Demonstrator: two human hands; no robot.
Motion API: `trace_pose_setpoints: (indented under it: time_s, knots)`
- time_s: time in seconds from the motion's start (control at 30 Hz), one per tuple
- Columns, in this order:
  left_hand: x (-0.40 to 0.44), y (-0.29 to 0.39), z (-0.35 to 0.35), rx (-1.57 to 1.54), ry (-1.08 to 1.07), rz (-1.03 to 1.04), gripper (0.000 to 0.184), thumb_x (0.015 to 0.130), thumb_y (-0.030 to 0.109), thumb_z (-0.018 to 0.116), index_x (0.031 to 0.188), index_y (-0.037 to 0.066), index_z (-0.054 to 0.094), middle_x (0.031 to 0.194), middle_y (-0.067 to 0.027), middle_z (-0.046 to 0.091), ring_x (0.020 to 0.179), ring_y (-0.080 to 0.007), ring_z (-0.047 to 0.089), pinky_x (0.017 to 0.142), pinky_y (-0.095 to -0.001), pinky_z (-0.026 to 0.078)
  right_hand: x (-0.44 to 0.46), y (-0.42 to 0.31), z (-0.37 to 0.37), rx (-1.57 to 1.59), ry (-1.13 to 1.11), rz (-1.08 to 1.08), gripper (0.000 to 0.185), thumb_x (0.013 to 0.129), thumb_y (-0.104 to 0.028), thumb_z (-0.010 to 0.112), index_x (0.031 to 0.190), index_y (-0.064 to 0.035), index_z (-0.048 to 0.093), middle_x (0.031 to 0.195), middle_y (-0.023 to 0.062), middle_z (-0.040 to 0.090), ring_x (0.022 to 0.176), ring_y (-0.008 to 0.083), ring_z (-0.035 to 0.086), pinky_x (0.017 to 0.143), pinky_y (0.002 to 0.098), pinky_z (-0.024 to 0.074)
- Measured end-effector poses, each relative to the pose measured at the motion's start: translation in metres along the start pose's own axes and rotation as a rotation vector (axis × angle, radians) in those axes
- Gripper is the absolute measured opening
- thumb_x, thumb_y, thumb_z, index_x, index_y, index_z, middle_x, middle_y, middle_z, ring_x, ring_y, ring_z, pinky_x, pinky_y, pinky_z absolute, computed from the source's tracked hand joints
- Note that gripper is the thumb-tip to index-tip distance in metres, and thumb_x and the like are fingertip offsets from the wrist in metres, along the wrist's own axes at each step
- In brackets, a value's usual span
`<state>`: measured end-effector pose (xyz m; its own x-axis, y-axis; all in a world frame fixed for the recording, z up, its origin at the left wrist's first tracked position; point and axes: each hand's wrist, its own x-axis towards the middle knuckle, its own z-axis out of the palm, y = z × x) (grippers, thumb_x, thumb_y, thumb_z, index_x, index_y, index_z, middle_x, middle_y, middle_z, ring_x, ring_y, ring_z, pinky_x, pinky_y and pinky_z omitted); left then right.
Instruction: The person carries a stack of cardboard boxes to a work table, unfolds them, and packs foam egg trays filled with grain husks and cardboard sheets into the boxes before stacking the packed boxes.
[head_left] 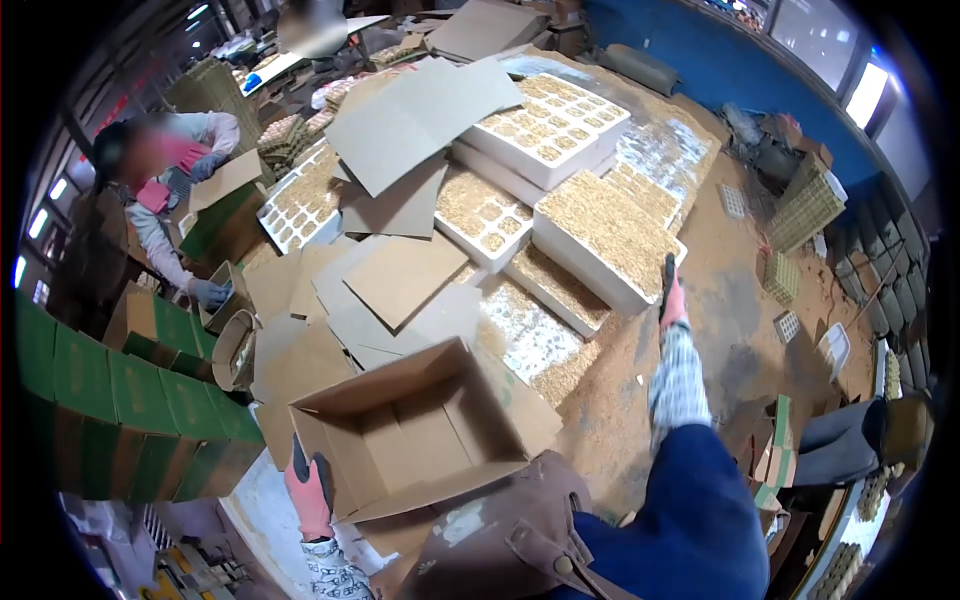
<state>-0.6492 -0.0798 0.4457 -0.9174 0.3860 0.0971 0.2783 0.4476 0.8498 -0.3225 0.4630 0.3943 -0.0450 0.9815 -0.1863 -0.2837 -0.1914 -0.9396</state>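
Observation:
An open cardboard box (410,430) stands tilted in front of me, with nothing inside it. My left hand (308,495), in a pink and dark glove, grips its left wall, thumb and fingers on either side of the rim. My right hand (675,295), gloved alike, is at the right end of a white foam tray (590,255) heaped with golden husk-like filling. Its fingers lie against the tray's end, partly hidden. Beneath sits another husk-filled foam tray (560,290). Grey cardboard sheets (410,120) and a brown sheet (415,275) lie left of the trays.
More foam trays with round hollows (550,120) are stacked behind. Green cartons (130,410) line the left side. A gloved co-worker (170,180) handles boxes at the far left. Patterned egg-tray stacks (805,205) stand on the right, near a white container (832,348).

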Motion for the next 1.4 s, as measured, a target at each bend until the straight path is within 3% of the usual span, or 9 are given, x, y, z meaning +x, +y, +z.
trace_pose_setpoints:
  time_s: [0.23, 0.7, 0.77, 0.83, 0.97, 1.03, 1.07, 1.13, 1.4]
  knots:
    - [-0.007, 0.029, -0.006, 0.351, -0.038, -0.161, 0.042, 0.077, 0.010, 0.058, 0.117, -0.001, 0.052, 0.107, -0.0186, 0.059, 0.100, -0.0295, 0.055, 0.088, -0.0368, 0.041, 0.032, 0.015, 0.015, -0.052, -0.072, -0.208, 0.047, 0.072, -0.009, 0.071, 0.114, -0.0036, 0.051, 0.099, 0.0063, 0.061, 0.087, 0.0184, 0.059, 0.076, 0.0315, 0.0487]
    - [0.008, 0.026, -0.011, -0.076, -0.250, -0.136, 0.026, 0.083, 0.012, 0.055, 0.103, -0.005, 0.057, 0.089, -0.0127, 0.063, 0.084, -0.0260, 0.059, 0.078, -0.0313, 0.045, -0.218, -0.089, 0.090, 0.141, -0.604, 0.451, 0.032, 0.087, -0.012, 0.052, 0.116, 0.0013, 0.053, 0.110, 0.0117, 0.058, 0.102, 0.0185, 0.057, 0.086, 0.0306, 0.0477]
    - [0.012, -0.035, -0.002, -0.238, -0.139, 0.076, 0.031, 0.084, 0.016, 0.056, 0.109, -0.003, 0.054, 0.103, -0.0164, 0.060, 0.096, -0.0279, 0.056, 0.082, -0.0357, 0.043, -0.254, -0.104, 0.121, 0.021, -0.756, 0.504, 0.031, 0.087, -0.013, 0.052, 0.115, 0.0014, 0.054, 0.110, 0.0114, 0.059, 0.103, 0.0174, 0.057, 0.087, 0.0304, 0.0473]
    - [0.007, -0.191, -0.013, -1.416, -0.362, -0.273, 0.048, 0.097, 0.033, 0.032, 0.138, 0.008, 0.026, 0.138, -0.0078, 0.034, 0.125, -0.0193, 0.035, 0.106, -0.0301, 0.026, -0.260, -0.077, 0.132, -0.176, -0.979, 0.294, 0.031, 0.088, -0.008, 0.049, 0.118, 0.0019, 0.052, 0.115, 0.0101, 0.057, 0.107, 0.0173, 0.054, 0.091, 0.0293, 0.0440]
    - [-0.006, -0.185, -0.011, -1.537, -0.518, -0.656, 0.042, 0.094, 0.026, 0.038, 0.131, 0.006, 0.037, 0.126, -0.0127, 0.047, 0.115, -0.0242, 0.045, 0.098, -0.0356, 0.036, -0.259, -0.059, 0.158, -0.355, -1.225, 0.219, 0.035, 0.086, -0.012, 0.052, 0.119, 0.0000, 0.052, 0.122, 0.0100, 0.052, 0.113, 0.0169, 0.050, 0.095, 0.0290, 0.0400]
    - [-0.016, -0.031, -0.029, -1.003, -0.253, -0.384, 0.039, 0.094, 0.019, 0.040, 0.131, 0.005, 0.037, 0.124, -0.0136, 0.047, 0.112, -0.0238, 0.047, 0.098, -0.0328, 0.035, -0.252, -0.052, 0.168, -0.444, -1.232, 0.154, 0.038, 0.084, -0.014, 0.054, 0.120, -0.0004, 0.051, 0.120, 0.0093, 0.053, 0.111, 0.0166, 0.050, 0.094, 0.0290, 0.0399]
    - [-0.017, -0.040, -0.024, -0.842, -0.226, -0.276, 0.037, 0.093, 0.015, 0.043, 0.128, 0.003, 0.040, 0.121, -0.0123, 0.049, 0.109, -0.0216, 0.048, 0.096, -0.0314, 0.036, -0.261, -0.062, 0.179, -0.312, -1.053, 0.533, 0.042, 0.083, -0.016, 0.055, 0.122, -0.0010, 0.049, 0.118, 0.0076, 0.054, 0.109, 0.0160, 0.051, 0.093, 0.0288, 0.0392]
    - [-0.018, -0.057, -0.014, -0.498, -0.131, -0.090, 0.033, 0.090, 0.007, 0.048, 0.122, 0.000, 0.045, 0.115, -0.0098, 0.053, 0.103, -0.0172, 0.051, 0.091, -0.0286, 0.039, -0.247, -0.052, 0.174, -0.457, -1.167, 0.224, 0.046, 0.084, -0.019, 0.055, 0.126, -0.0018, 0.046, 0.112, 0.0052, 0.057, 0.105, 0.0129, 0.052, 0.091, 0.0267, 0.0398]
    - [-0.026, -0.041, 0.001, -0.545, -0.116, -0.132, 0.038, 0.085, 0.012, 0.058, 0.118, -0.003, 0.048, 0.113, -0.0115, 0.054, 0.102, -0.0198, 0.051, 0.091, -0.0296, 0.039, -0.241, -0.047, 0.178, -0.843, -1.145, 0.154, 0.042, 0.080, -0.016, 0.065, 0.117, -0.0001, 0.054, 0.098, 0.0019, 0.062, 0.087, 0.0085, 0.054, 0.079, 0.0245, 0.0433]
